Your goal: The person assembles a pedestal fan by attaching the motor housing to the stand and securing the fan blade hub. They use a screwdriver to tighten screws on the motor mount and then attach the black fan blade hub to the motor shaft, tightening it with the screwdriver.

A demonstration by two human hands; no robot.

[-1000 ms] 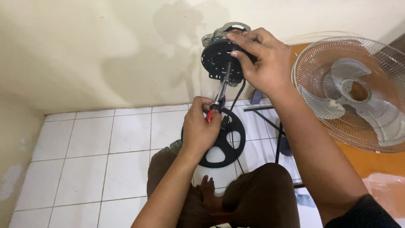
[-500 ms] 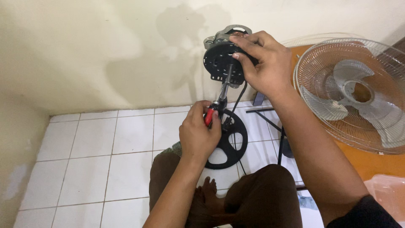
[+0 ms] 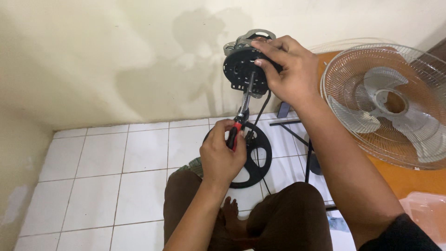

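Fan motor unit: handling notes

Head view. Fan motor unit (image 3: 246,67), black round faceplate with a metal housing behind it, is held up in the air in front of the cream wall (image 3: 116,60), above the white tiled floor (image 3: 102,162). Right hand (image 3: 290,69): fingers clamped over the faceplate's right rim and top. Left hand (image 3: 223,151): fingers closed around the red-and-black handle of a screwdriver (image 3: 241,114), whose shaft runs up to the faceplate's lower part. A black cable (image 3: 262,109) hangs from the unit.

Judged handling: rigid and fairly heavy for its size, with the metal core at the back; the plastic faceplate looks stiff but could crack under a prying load. The best hold appears to be the rim and housing, clear of the cable and the shaft.

Nearby: black spoked ring (image 3: 253,158) on the floor; complete fan with wire guard (image 3: 385,102) to the right, well apart.
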